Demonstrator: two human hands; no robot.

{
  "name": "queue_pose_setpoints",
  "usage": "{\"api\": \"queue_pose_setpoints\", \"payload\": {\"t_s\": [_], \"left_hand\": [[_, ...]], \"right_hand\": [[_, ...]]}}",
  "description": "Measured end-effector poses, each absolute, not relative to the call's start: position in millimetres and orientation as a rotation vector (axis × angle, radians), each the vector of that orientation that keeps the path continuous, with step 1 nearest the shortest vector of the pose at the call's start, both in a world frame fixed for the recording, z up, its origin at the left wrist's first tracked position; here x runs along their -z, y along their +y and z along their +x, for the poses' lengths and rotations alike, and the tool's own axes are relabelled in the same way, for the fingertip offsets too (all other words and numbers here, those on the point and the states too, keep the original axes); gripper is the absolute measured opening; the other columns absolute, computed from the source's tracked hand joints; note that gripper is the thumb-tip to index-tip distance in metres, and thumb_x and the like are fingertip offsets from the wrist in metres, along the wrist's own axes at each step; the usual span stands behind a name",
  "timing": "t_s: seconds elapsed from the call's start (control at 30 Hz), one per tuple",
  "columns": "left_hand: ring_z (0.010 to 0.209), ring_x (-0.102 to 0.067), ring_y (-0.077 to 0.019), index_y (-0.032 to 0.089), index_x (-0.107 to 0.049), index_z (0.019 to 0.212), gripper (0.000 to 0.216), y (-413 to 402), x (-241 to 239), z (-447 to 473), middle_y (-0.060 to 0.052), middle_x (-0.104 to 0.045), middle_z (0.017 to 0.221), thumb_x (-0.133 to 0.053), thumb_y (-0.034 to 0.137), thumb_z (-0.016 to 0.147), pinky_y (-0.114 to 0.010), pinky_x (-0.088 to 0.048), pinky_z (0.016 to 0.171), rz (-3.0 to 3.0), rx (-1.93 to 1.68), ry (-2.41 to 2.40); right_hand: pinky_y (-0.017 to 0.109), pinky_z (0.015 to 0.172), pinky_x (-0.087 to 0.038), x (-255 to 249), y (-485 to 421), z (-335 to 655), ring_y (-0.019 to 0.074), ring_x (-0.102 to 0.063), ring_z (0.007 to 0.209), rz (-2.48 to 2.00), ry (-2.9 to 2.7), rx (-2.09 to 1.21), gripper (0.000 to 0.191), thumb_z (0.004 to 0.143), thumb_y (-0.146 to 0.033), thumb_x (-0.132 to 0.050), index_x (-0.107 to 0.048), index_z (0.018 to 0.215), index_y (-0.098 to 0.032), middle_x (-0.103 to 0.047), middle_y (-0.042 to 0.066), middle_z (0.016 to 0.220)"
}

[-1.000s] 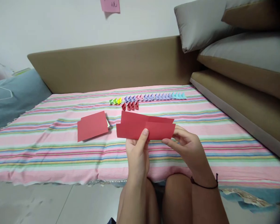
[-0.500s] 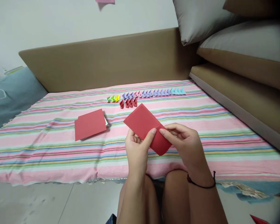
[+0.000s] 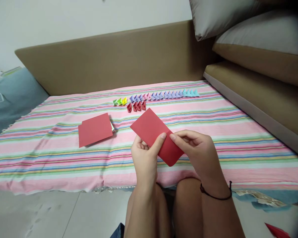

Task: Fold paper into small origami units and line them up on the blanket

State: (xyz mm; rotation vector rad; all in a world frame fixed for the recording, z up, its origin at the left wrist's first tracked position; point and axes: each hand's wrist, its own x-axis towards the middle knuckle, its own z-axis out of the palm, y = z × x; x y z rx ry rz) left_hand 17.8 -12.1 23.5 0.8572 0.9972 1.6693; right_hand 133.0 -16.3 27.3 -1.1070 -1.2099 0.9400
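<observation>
Red paper (image 3: 151,128) now aslant between hands (image 3: 145,160) (image 3: 201,150)

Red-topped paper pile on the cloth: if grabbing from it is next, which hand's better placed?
Left, probably. The left hand is nearer the red-topped paper pile, which lies to its left; the right hand is farther. Both hold the red sheet, so the left would have to let go first.

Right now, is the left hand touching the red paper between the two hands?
Touching: the head view plainly shows the left hand gripping the red paper, thumb lying on its face.
</observation>
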Motion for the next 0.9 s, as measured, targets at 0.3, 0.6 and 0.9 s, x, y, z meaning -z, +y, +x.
{"api": "queue_pose_setpoints", "payload": {"t_s": [0.3,0.6,0.9], "left_hand": [[0.071,-0.066,-0.0124,0.017,-0.063,0.087,0.027,-12.1,-23.3,17.8,-0.001,-0.072,0.081,-0.078,0.023,0.064,-0.021,-0.051,0.064,0.867,-1.665,1.004],[0.065,-0.065,-0.0136,0.017,-0.063,0.082,0.029,-13.4,-24.6,14.3,-0.001,-0.071,0.075,-0.08,0.023,0.06,-0.022,-0.051,0.059,0.986,-1.567,1.076],[0.065,-0.065,-0.0141,0.017,-0.064,0.084,0.03,-10.8,-23.0,8.3,-0.002,-0.071,0.076,-0.08,0.025,0.06,-0.022,-0.05,0.057,1.03,-1.519,1.107]], "right_hand": [[0.023,0.055,-0.051,-27.4,-16.9,133.4,0.0146,-0.063,0.063,-1.107,-1.211,-0.954,0.012,0.077,-0.03,-0.066,-0.07,0.07,-0.021,-0.07,0.001,0.072],[0.024,0.061,-0.052,-26.8,-16.0,133.8,0.0157,-0.065,0.07,-1.082,-1.2,-0.975,0.01,0.077,-0.03,-0.066,-0.068,0.076,-0.02,-0.069,0.002,0.077],[0.026,0.065,-0.054,-22.5,-13.6,137.5,0.0158,-0.065,0.07,-1.081,-1.236,-0.966,0.009,0.075,-0.029,-0.068,-0.067,0.077,-0.02,-0.069,0.002,0.076]]}}
